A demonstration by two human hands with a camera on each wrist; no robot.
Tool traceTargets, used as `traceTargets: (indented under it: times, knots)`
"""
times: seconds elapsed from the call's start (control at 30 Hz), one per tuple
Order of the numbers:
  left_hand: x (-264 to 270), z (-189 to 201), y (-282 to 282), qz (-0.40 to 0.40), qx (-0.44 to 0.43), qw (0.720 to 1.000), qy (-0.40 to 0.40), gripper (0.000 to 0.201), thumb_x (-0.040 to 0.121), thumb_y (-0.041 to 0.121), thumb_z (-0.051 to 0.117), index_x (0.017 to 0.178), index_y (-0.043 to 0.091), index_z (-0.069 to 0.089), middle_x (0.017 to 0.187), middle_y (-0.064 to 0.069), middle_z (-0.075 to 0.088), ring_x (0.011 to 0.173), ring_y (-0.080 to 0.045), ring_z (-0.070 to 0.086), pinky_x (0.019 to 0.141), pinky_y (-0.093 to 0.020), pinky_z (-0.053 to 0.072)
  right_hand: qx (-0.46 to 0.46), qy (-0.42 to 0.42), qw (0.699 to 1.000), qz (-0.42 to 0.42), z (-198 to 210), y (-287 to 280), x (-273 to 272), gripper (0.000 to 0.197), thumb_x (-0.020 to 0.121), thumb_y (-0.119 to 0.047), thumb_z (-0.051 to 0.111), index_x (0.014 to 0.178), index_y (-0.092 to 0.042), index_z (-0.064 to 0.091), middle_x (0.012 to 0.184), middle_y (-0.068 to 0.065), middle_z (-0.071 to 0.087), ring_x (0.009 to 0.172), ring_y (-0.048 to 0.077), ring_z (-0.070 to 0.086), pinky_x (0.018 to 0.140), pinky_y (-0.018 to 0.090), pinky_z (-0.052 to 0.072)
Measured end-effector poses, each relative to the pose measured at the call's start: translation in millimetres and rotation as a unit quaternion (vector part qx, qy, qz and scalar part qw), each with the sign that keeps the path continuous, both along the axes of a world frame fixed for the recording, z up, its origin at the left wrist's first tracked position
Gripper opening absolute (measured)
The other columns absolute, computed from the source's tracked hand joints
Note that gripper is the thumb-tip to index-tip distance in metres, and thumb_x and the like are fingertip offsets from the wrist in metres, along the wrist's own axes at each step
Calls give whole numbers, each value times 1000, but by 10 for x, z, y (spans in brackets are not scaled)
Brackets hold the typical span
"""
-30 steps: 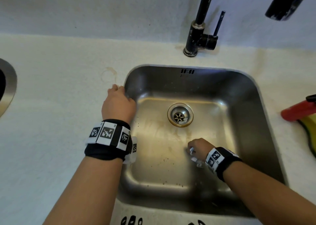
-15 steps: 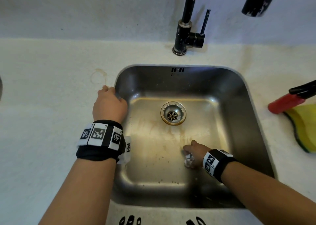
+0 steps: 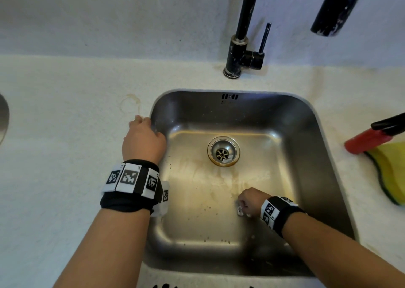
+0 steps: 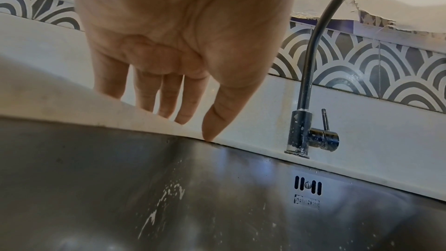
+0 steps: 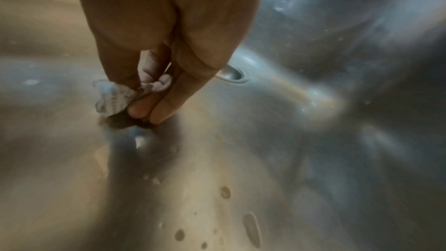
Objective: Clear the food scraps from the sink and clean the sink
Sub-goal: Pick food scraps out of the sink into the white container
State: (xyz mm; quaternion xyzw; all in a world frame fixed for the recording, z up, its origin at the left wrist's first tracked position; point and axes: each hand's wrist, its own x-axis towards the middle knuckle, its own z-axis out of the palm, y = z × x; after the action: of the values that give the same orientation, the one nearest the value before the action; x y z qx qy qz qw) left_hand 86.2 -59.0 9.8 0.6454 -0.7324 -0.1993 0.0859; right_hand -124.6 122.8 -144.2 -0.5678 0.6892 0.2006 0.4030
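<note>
The steel sink (image 3: pixel 315 147) has brown streaks and small crumbs (image 3: pixel 224 241) on its floor. A pale scrap lies in the drain strainer (image 3: pixel 223 151). My right hand (image 3: pixel 249 200) is low in the sink, right of centre, and pinches a crumpled white scrap (image 3: pixel 240 210) (image 5: pixel 113 96) against the floor. In the right wrist view the fingertips (image 5: pixel 154 110) press down beside dark bits under the scrap. My left hand (image 3: pixel 143 139) rests on the sink's left rim with straight fingers (image 4: pixel 166 100) on the counter and holds nothing.
A black tap (image 3: pixel 241 47) stands behind the sink, its spout (image 3: pixel 335 7) overhead at right. A red-handled tool (image 3: pixel 370 139) and a yellow-green sponge (image 3: pixel 392 174) lie on the counter at right. A brown ring stain (image 3: pixel 130 106) marks the counter.
My right hand has slid slightly toward me across the sink floor with the white scrap. My left hand has stayed on the rim. The head view has shifted a little.
</note>
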Motion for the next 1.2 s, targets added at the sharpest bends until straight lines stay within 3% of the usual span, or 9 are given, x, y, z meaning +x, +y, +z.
traceTargets:
  times: [0.13,0.37,0.6,0.73,0.8,0.93,1.07,1.13,1.2]
  knots:
    - [0,11,-3,-3,3,1000,0,43,91,19,50,132,7,48,145,-8,37,121,-31,49,98,-38,39,-103,-12,986,-130,119,-37,-143,17,86,-14,57,97,-9,68,102,7,66,86,16,53,72,18,35]
    - [6,30,-28,-12,11,1000,0,39,90,18,50,126,3,52,142,-12,41,119,-31,51,95,-38,41,-170,-40,965,-195,356,-87,-235,15,82,-11,60,92,-8,71,83,0,61,79,13,54,70,18,39]
    - [-9,-53,-74,-29,-6,1000,-1,30,84,18,48,103,-1,60,119,-21,53,101,-40,57,87,-44,45,-88,-20,995,-42,268,66,37,6,81,-8,63,80,-13,63,101,8,60,96,28,63,83,31,50]
    - [9,-74,-75,-12,-8,1000,16,27,86,15,52,106,-1,60,127,-19,49,108,-38,54,89,-41,43,-22,17,999,31,179,69,175,24,90,-6,53,112,1,58,121,19,56,108,34,58,88,33,46]
    - [14,-67,-67,-9,-10,1000,21,28,87,15,52,108,0,60,132,-18,47,112,-37,53,92,-40,42,8,19,999,48,199,9,197,28,90,-6,54,116,1,61,123,18,57,112,32,57,90,33,45]
    - [32,-117,-83,-13,-8,1000,13,30,85,18,52,111,3,57,130,-15,47,108,-38,54,90,-42,43,45,21,998,33,268,-67,215,16,91,-9,54,101,-5,66,102,12,65,103,28,60,80,29,44]
    - [34,-125,-83,-16,-3,1000,10,31,84,20,53,110,4,57,126,-13,48,104,-37,55,87,-43,44,23,32,999,23,327,-57,233,10,91,-13,55,87,-7,62,114,17,64,106,30,60,79,29,45]
    - [36,-107,-103,-19,4,1000,8,32,84,21,52,110,3,57,124,-14,48,105,-37,55,86,-42,44,-15,25,999,-33,399,-71,168,29,88,-12,57,64,-18,44,104,14,63,98,27,60,72,23,39]
    - [25,-75,-101,-26,12,1000,9,34,83,22,51,111,3,57,119,-16,49,107,-38,54,87,-44,45,-78,4,991,-106,504,-82,70,35,84,-9,58,57,-22,39,86,3,65,92,25,62,64,17,38]
